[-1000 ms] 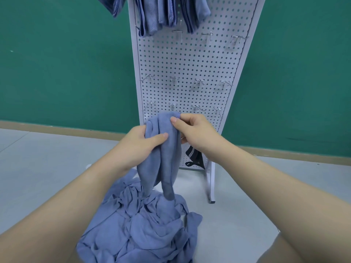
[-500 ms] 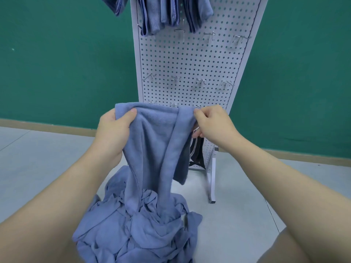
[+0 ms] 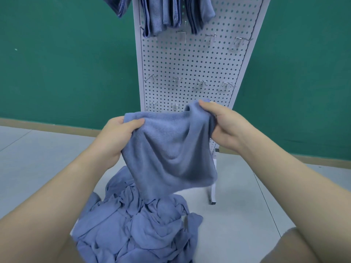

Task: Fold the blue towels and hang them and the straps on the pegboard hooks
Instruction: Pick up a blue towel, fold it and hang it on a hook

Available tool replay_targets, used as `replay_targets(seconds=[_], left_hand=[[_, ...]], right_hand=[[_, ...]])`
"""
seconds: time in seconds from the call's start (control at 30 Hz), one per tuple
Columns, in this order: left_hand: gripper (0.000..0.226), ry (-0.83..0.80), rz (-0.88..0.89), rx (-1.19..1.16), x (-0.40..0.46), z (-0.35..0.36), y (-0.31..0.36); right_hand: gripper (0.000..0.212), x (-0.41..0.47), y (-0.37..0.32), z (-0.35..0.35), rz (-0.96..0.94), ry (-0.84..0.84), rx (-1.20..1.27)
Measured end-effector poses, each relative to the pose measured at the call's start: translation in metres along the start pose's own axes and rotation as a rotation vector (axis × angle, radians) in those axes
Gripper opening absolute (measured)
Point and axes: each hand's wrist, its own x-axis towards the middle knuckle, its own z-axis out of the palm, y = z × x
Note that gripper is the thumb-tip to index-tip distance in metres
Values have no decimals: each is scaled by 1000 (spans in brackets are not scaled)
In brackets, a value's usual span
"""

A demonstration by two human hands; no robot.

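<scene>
I hold one blue towel [image 3: 171, 150] spread in front of me, low before the white pegboard [image 3: 191, 61]. My left hand [image 3: 117, 135] pinches its upper left corner and my right hand [image 3: 226, 126] grips its upper right corner. The towel hangs clear of the heap of crumpled blue towels [image 3: 140, 224] on the floor below. Several folded blue towels [image 3: 169, 14] hang from the top hooks of the pegboard. Bare metal hooks [image 3: 177, 80] stick out in rows lower on the board. No straps show; the towel hides the board's bottom.
The pegboard stands on a white foot [image 3: 212, 192] on a grey floor [image 3: 247, 205], against a green wall [image 3: 66, 59] with a tan skirting. My knee [image 3: 284, 247] shows at the lower right.
My hands have drawn apart and spread the towel wide. Its lower end has lifted off the heap and now hangs free.
</scene>
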Motion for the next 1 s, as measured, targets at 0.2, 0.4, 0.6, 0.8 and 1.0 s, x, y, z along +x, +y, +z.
replay_targets(seconds=[0.2,0.4,0.6,0.8,1.0], left_hand=[[14,-7,-3,22,6,-8,-3],[14,-28,-19,73,8,-10,-5],[20,-21,-60,176,12,-9,-9],[29,19,-127,235,17,-8,-12],[37,15,-178,438,24,-13,-23]], right_hand=[[13,-4,-1,-5,-6,28,-184],[18,-3,-14,-13,-90,122,-62],[18,-3,-20,-19,-171,193,-1],[17,-5,-22,-23,-229,216,-25],[20,-6,-21,-25,-234,211,-114]])
